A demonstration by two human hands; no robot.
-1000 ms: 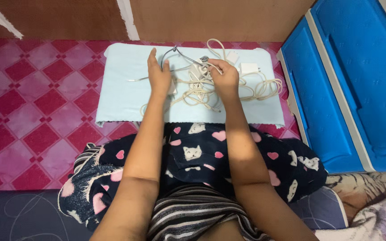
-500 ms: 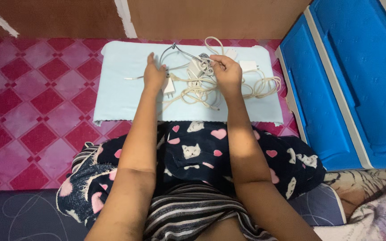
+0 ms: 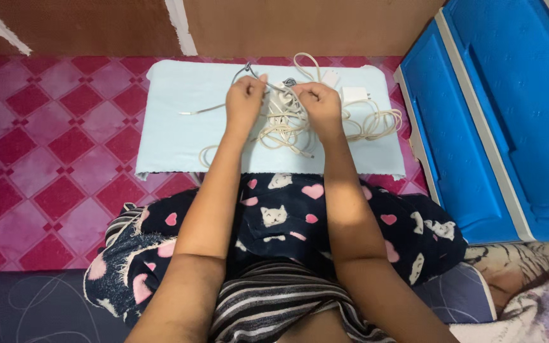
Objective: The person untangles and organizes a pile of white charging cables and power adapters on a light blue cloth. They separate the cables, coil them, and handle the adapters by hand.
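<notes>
At the far left we see the pink and red diamond-patterned floor covering [image 3: 46,159], and on it the pale blue rectangular cloth mat [image 3: 173,140] that carries all the work. A thin grey cable end [image 3: 201,110] trails leftward across the mat, lying flat and pointing away from our left hand [image 3: 244,101].

That left hand is closed into a loose fist, the fingers curled down around strands of the tangled bundle of cream-white cables [image 3: 281,124]; a grey loop of cord rises just above its knuckles. The tangle lies between our two hands and spills below them toward our lap, with one strand curving out to the lower left of the mat.

Our right hand [image 3: 318,105] is likewise closed, the fingers folded over strands at the top of the same tangle, so both hands grip the cables from above and stand near each other.

Further right, a small white square charger block [image 3: 354,95] rests on the mat just beside the right hand, and loose loops of cream cable lie coiled beyond it. At the far right stands the blue plastic case with a grey rim [image 3: 497,121].
</notes>
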